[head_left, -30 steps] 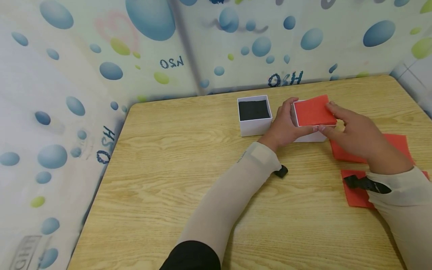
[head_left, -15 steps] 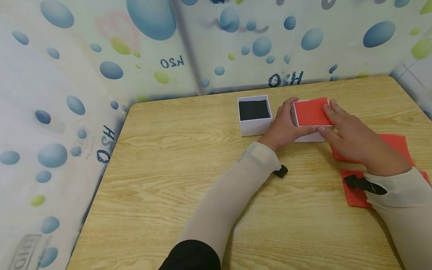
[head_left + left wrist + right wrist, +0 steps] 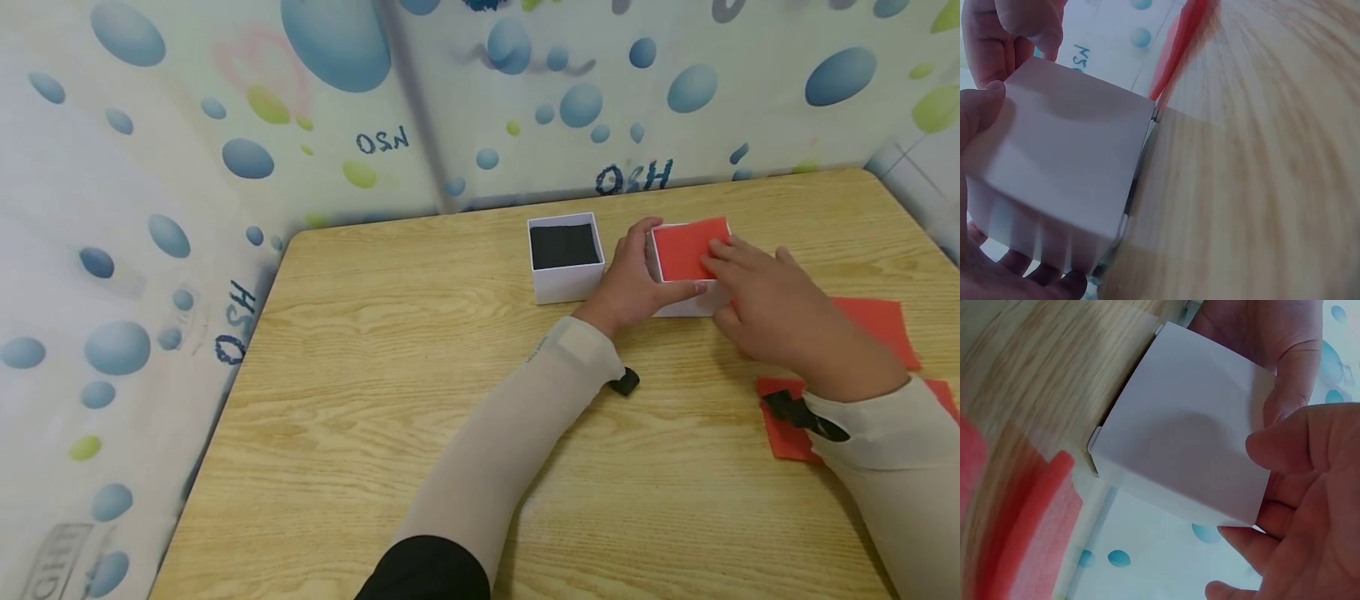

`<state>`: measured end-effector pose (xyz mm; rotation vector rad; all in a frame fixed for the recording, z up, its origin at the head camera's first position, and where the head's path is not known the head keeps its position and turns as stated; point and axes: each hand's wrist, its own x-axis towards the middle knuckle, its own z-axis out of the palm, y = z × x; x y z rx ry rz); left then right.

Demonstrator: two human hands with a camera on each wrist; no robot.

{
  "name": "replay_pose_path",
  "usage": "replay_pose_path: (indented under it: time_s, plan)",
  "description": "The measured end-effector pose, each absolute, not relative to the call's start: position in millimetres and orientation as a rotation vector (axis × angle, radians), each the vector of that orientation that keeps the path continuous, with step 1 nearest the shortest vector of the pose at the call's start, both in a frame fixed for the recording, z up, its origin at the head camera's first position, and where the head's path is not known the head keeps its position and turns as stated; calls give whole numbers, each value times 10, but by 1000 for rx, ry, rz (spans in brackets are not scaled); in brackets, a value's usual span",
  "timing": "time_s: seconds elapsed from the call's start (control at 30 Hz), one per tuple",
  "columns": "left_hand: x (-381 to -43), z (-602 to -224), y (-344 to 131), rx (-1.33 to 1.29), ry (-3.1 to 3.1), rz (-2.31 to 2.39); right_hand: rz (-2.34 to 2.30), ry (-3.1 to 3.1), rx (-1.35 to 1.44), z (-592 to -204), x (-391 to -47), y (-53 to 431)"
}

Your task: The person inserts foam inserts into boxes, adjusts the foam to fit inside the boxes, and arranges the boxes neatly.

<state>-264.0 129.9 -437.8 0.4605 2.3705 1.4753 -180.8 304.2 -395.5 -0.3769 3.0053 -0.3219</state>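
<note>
In the head view, my left hand grips a white box on its left side, the thumb along the front near the rim. Its fingers wrap a side face of the white box in the left wrist view. A red cloth-like sheet covers the inside of this box. Fingertips of my right hand press on that sheet at its right part. In the right wrist view, the right thumb lies by the box's front face. The box's inside under the red sheet is hidden.
To the left stands another white box, with a black sheet inside. Two more red sheets lie at the right, a farther one and a nearer one, partly under my right arm. A patterned curtain hangs behind the wooden table.
My right hand has let go of the box's right edge and shifted its fingers left onto the red sheet. The sheet's right corner has gone down. My left hand has not moved.
</note>
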Motion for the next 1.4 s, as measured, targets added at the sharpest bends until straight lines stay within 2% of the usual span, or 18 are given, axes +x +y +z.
replay_pose_path:
  time_s: [0.9, 1.4]
  plan:
    - [-2629, -4360, 1290, 433, 2343, 1496, -297, 3034, -498, -4019, -1798, 2973]
    - [-2623, -4348, 1288, 433, 2348, 1489, -413, 2972, -405, -3969, -1810, 3012]
